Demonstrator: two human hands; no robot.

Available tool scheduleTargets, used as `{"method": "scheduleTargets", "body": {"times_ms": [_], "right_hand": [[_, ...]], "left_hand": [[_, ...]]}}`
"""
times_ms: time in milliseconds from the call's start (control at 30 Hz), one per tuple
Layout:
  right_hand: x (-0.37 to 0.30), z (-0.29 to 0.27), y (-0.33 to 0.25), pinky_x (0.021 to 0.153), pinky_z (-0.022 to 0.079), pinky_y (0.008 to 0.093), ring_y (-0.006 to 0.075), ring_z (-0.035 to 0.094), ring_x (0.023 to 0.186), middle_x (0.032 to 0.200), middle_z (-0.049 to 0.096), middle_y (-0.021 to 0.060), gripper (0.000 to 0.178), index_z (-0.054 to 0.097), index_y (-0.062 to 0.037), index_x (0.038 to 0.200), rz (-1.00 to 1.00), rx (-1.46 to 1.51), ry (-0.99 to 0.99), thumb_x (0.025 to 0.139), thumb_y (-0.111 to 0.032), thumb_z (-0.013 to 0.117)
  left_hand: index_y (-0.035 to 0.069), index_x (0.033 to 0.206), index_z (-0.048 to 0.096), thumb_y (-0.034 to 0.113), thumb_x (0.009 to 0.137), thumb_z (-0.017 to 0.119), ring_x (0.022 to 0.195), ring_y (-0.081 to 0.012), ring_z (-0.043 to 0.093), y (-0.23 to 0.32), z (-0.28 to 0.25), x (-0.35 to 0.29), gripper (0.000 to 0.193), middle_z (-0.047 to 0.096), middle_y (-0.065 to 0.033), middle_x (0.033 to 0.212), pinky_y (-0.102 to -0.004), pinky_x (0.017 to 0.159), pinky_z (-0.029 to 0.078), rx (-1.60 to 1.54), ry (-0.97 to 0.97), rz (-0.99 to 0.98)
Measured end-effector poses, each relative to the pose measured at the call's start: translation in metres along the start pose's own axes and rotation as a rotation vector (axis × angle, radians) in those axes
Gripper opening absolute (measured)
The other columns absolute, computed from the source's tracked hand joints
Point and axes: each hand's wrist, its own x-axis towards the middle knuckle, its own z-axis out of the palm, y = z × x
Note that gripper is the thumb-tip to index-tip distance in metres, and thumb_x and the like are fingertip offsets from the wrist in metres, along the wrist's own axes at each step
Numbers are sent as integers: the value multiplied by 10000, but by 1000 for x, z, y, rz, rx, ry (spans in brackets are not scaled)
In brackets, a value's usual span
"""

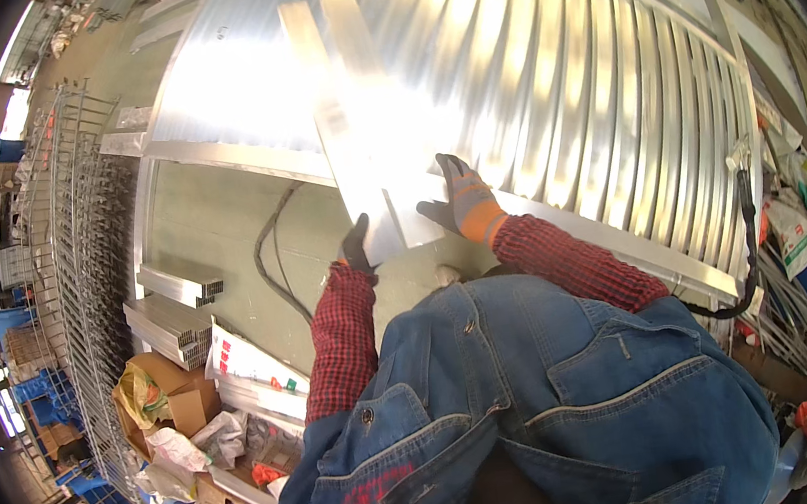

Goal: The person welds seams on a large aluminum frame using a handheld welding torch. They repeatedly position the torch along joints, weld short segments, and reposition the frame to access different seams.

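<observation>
Two long, flat silvery metal bars lie side by side across the bench edge, a left bar (339,149) and a right bar (351,32). Glare washes out their middle. My left hand (353,249), in a dark glove, is at the left bar's near end, a finger stretched along its outer edge; the rest of its fingers are partly hidden. My right hand (466,199), in a grey and orange glove, is beside the right bar. Its thumb and fingers are spread, the thumb reaching toward the bar's edge, and nothing shows in its grasp.
A ribbed metal panel (594,77) in a frame stretches behind and to the right. A black cable (263,259) hangs left of the bars. Stacked metal profiles (169,326), a cardboard box (184,390) and wire racks (82,221) stand left. Bags and rods (793,239) crowd the right.
</observation>
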Motion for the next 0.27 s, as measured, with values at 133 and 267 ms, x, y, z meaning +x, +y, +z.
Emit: {"method": "scheduleTargets", "body": {"times_ms": [133, 267], "right_hand": [[29, 39, -46, 1230, 437, 501, 422, 503, 1483, 1683, 421, 237, 1159, 285, 10, 1697, 59, -155, 131, 883, -662, 763], [49, 54, -60, 1252, 398, 518, 390, 465, 1526, 1697, 387, 213, 1286, 217, 16, 1718, 174, -162, 23, 855, -787, 731]], "left_hand": [[7, 1528, 571, 495, 1068, 664, 1185, -301, 678, -13, -7, 12, 677, 702, -136, 1324, -489, 1024, 546, 388, 269, 159], [57, 1728, 320, 545, 1034, 700, 1701, -391, 92, -21, -29, 35, 929, 214, -182, 1829, -461, 1379, 115, 988, 332, 662]]}}
